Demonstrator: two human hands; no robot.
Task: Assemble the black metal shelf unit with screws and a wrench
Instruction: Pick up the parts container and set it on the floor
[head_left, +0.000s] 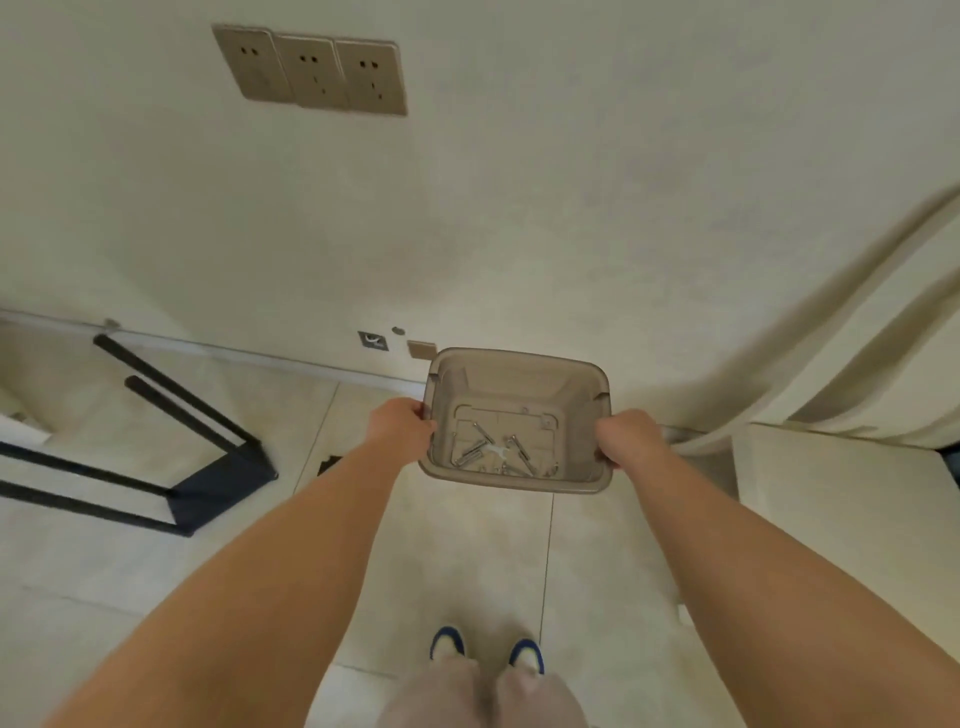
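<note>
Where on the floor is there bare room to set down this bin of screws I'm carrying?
Bare tile lies straight under the translucent brown plastic bin, between the black metal shelf frame on the left and the pale block on the right, ahead of the blue shoes. The left floor is crowded by the frame's bars.

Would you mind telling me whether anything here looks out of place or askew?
The black shelf frame lies tipped on the floor at the left, unassembled. The screws lie loose and jumbled in the plastic tub held by both hands. Nothing looks spilled or damaged.
</note>
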